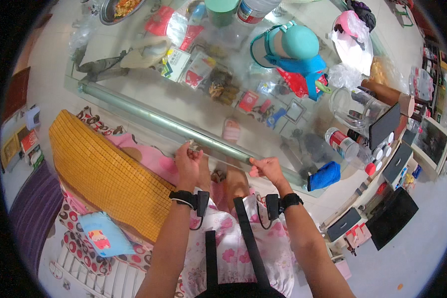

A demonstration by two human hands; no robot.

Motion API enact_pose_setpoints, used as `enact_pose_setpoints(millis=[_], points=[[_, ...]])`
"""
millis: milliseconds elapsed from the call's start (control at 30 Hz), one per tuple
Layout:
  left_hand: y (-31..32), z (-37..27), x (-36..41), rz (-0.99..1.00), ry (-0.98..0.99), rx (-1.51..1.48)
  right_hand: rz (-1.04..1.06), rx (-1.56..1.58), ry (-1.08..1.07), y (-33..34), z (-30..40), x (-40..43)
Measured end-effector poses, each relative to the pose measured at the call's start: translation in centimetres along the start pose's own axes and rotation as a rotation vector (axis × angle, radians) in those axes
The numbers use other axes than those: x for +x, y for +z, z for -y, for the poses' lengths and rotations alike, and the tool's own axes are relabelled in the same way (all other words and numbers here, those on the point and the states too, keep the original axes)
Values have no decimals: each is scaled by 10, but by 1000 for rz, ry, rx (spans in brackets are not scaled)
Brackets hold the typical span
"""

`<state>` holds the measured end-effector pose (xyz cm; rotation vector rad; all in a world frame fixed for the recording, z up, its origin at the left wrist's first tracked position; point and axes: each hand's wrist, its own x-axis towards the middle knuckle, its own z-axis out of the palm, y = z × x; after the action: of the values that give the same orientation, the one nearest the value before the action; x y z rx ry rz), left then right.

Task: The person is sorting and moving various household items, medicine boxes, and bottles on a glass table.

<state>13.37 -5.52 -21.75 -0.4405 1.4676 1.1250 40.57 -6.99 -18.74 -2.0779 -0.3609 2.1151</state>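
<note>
My left hand (188, 162) is raised just before the front edge of a glass-topped table, fingers curled and thumb pointing up. A small pale scrap (194, 146), too blurred to name, shows at its fingertips. To the right, my right hand (268, 168) is closed, its thumb pressed on the bent index finger. Its thumb tip overlaps the shiny metal rail (164, 124) along the table edge. Whether anything thin is pinched there, I cannot tell. Both wrists wear black straps with small boxes. Legs and a pink slipper (231, 130) show below, partly through the glass.
On the glass stand a turquoise flask (300, 41) with a blue strap, a glass jug (344, 106), plastic bottles (341, 143) and a blue cloth (324, 176). A work glove (223, 87) and packets lie about mid-table. A yellow woven mat (108, 167) covers the seat at left.
</note>
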Motion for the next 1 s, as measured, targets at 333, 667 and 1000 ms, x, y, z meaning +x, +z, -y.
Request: enact_pose_setpoints(millis=[333, 667, 1000], points=[[-10, -3, 4, 82, 45, 113, 32, -5, 29, 2, 0, 1], [-1, -5, -2, -7, 60, 134, 33, 31, 29, 3, 4, -3], [12, -3, -12, -48, 82, 173, 23, 22, 12, 0, 1, -1]])
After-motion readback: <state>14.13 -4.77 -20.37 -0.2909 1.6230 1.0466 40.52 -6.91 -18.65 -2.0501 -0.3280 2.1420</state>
